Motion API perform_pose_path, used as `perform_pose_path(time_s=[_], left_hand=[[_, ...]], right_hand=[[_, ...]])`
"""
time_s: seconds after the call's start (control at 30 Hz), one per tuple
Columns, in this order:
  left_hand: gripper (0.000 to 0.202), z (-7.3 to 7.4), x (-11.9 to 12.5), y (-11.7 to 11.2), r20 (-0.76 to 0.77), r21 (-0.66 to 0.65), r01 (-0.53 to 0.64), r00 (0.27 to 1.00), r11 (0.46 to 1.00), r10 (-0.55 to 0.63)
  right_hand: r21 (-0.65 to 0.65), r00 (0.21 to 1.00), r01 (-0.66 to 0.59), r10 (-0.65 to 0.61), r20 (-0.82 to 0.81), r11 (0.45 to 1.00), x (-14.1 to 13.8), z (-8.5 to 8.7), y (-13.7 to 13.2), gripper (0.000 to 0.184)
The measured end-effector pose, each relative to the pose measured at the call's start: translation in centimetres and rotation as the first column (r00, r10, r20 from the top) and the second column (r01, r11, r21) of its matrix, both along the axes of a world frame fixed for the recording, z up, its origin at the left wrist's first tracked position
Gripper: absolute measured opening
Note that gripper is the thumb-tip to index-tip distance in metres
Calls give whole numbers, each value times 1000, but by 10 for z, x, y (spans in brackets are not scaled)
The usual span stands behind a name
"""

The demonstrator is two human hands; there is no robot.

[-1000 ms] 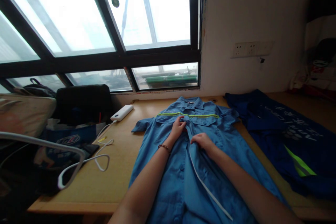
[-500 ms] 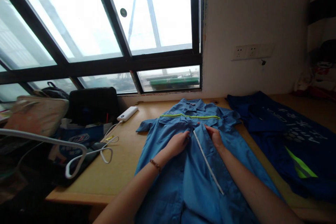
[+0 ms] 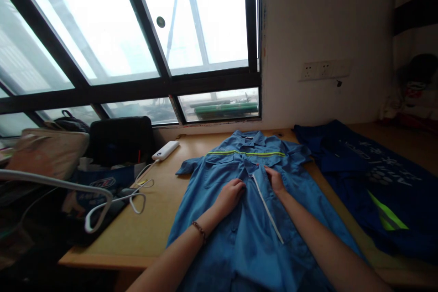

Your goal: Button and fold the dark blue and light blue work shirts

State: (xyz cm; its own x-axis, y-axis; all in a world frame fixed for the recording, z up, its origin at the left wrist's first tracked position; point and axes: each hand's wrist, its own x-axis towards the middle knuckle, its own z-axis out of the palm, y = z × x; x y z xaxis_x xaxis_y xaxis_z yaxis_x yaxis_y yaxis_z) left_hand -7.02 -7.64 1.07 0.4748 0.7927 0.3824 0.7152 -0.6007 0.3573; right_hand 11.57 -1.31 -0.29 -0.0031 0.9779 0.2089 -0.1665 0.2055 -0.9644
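Note:
A light blue short-sleeved work shirt (image 3: pixel 195 210) lies spread on the table, collar at the far end, a yellow-green stripe across its chest. Its front is parted in the middle, and a white zipper strip (image 3: pixel 268 210) shows along the edge on the right. My left hand (image 3: pixel 232 194) is closed on the left front edge of the shirt, below the chest pocket, its fingertips partly hidden. With fingers and thumb together, my right hand (image 3: pixel 275 180) grips the right front edge near the top of the white strip.
To the right lies a dark blue garment (image 3: pixel 345 169) with white lettering and a green patch. A white power bank (image 3: pixel 166 151) with a cable rests on the table (image 3: pixel 137 232) at the left. Bags (image 3: pixel 51 150) stand beyond the left edge; a window is behind.
My left hand has shifted slightly toward me along the shirt's front edge. My right hand keeps its grip near the white strip, and the camera view has moved a little.

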Motion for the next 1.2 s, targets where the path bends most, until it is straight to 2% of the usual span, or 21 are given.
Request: perform_pose_path(time_s=[0.1, 0.23, 0.43, 0.6, 0.7, 0.8, 0.87, 0.93, 1.0, 1.07, 1.13, 1.2], left_hand=[[21, -2, -2, 20, 64, -9, 48, 997, 999, -47], [21, -5, -5, 51, 95, -10, 94, 991, 996, -92], [17, -7, -11, 89, 78, 36, 12, 997, 999, -14], [12, -2, -15, 89, -14, 124, -88, 996, 988, 90], [10, -1, -15, 83, -26, 168, -92, 995, 981, 98], [10, -1, -15, 80, 37, 141, -62, 998, 988, 57], [12, 0, -16, 80, 140, 110, -85, 988, 990, 69], [11, 3, -15, 80, 278, 62, -142, 953, 988, 120], [12, 6, -14, 81, 422, -49, -167, 890, 985, 172], [17, 7, -10, 81, 540, -240, -92, 815, 966, 212], [21, 5, -6, 81, 617, -447, 53, 741, 893, 264], [23, 2, -3, 80, 664, -587, 192, 670, 787, 332]], right_hand=[[-27, 998, -69, 69, -16, 997, -3, -5, 3, 30], [49, 995, -99, 97, 33, 994, -12, -9, 19, 30], [137, 989, -98, 81, 121, 986, -19, -10, 57, 28], [147, 978, -155, 130, 163, 977, -24, -9, 57, 27], [163, 959, -190, 148, 241, 968, -29, -4, 47, 26], [194, 919, -212, 128, 373, 958, -34, 5, 39, 23], [213, 885, -247, 131, 446, 945, -36, 13, 34, 22], [220, 861, -282, 145, 488, 934, -38, 19, 27, 23], [222, 860, -287, 149, 489, 932, -39, 21, 19, 24], [226, 891, -251, 133, 435, 941, -40, 20, 12, 25], [211, 928, -203, 119, 354, 956, -41, 15, 6, 26], [185, 947, -175, 115, 300, 967, -41, 10, 2, 28]])
